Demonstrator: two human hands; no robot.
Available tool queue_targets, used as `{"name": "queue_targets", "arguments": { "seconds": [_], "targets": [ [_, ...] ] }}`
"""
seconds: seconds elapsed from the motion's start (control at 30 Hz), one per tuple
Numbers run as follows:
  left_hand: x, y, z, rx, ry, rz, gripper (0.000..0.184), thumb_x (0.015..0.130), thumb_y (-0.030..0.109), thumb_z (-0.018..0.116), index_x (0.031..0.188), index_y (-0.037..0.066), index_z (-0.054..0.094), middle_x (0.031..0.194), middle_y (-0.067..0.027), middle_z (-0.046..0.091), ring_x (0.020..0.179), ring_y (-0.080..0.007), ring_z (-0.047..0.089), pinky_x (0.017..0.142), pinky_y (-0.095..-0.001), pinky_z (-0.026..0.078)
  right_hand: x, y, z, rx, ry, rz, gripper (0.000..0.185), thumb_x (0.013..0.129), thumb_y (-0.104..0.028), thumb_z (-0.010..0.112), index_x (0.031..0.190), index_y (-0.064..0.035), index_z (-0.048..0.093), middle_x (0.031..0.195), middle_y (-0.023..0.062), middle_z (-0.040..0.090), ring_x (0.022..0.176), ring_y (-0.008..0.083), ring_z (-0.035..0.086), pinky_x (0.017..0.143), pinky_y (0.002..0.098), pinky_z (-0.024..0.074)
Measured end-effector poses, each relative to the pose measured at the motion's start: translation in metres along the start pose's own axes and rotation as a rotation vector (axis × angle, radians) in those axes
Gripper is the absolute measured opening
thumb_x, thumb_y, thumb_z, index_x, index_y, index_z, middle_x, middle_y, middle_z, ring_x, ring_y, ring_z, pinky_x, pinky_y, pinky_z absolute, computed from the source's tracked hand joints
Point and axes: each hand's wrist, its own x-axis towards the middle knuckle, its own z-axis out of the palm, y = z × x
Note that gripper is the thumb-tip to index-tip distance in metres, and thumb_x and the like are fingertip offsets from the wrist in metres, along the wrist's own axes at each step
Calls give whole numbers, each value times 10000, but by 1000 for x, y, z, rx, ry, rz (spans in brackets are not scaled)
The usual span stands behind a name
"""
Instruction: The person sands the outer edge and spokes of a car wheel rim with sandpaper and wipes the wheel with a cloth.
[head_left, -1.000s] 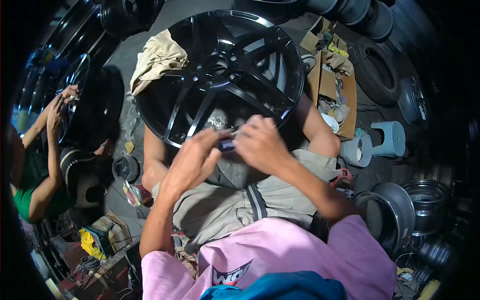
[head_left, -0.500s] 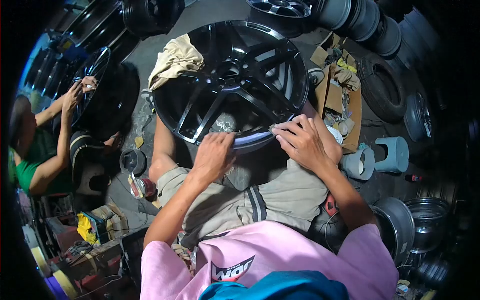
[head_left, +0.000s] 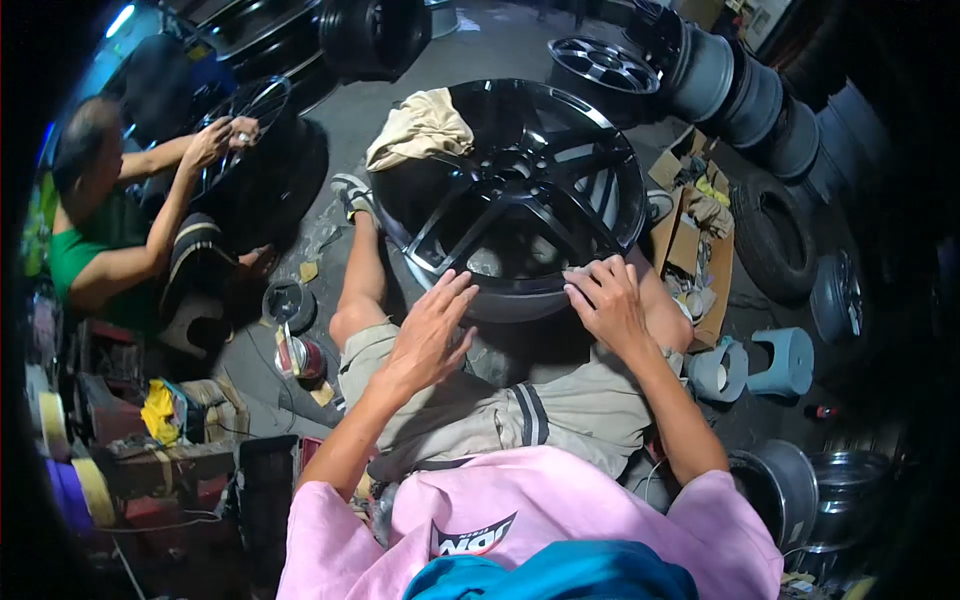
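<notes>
A glossy black wheel rim [head_left: 518,288] with paired spokes rests tilted between my knees. Draped over its upper left edge is a crumpled beige cloth [head_left: 420,130]. My left hand [head_left: 432,335] is open at the rim's near left edge, fingers spread and thumb apart; its fingertips lie by the lip. On the near right part of the lip sits my right hand [head_left: 610,308], its fingers bent and close together. Something small may be pinched at its fingertips, but I cannot make it out.
At left, a person in a green shirt [head_left: 100,265] handles another wheel. A cardboard box [head_left: 715,285] of rags, a tyre [head_left: 770,240] and a blue-grey stool [head_left: 782,362] stand at right. A red tin [head_left: 303,358] is by my left knee. Stacked rims [head_left: 705,75] line the back right.
My head view has shifted, so the wheel appears lower and further right. My left hand has opened its fingers and drawn back toward me; my right hand stays at the lip.
</notes>
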Motion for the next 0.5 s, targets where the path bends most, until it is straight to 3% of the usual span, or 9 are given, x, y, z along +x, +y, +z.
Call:
{"name": "queue_targets", "arguments": {
  "seconds": [0.03, 0.17, 0.3, 0.37, 0.5],
  "targets": [
    [-1, 3, 1, -18, -3, -24, 631, 985, 173, 736, 1558, 36, 512, 1636, -217, 473, 1572, -416, 392, 1283, -505, 362, 1, -7, 6, -39, -3, 16, 183, 950, -225, 757, 1064, -86, 792, 1030, 50, 680, 1021, 281, 593, 855, 442, 442],
    [4, 23, 2, -121, 74, -50, 545, 1010, 197, 719, 1503, 26, 561, 1470, -242, 618, 1455, -406, 531, 1238, -488, 418, 20, -61, 52, 41, 37, 16, 173, 969, -219, 734, 1043, -73, 791, 1003, 86, 662, 1026, 308, 588, 867, 457, 453],
    [-17, 30, -10, -191, 104, -82, 385, 1019, 202, 712, 1348, 11, 650, 1232, -211, 692, 1186, -400, 650, 1041, -471, 519, 40, -103, 69, 176, 64, -4, 170, 972, -199, 730, 1056, -69, 800, 968, 80, 657, 1004, 298, 590, 861, 457, 454],
    [-36, 28, -21, -228, 153, -111, 262, 1027, 177, 694, 1229, 12, 717, 1094, -209, 715, 1043, -390, 695, 931, -471, 553, 35, -97, 59, 165, 73, -31, 168, 970, -204, 733, 1052, -77, 806, 967, 71, 664, 1003, 293, 591, 857, 452, 453],
    [-86, 10, -24, -271, 186, -267, 222, 1026, 181, 700, 1142, 0, 752, 994, -200, 733, 926, -376, 726, 843, -450, 573, 3, -49, 23, -2, 46, 11, 182, 981, -238, 721, 1036, -99, 823, 975, 46, 689, 1011, 284, 595, 861, 448, 440]
  ]
}}
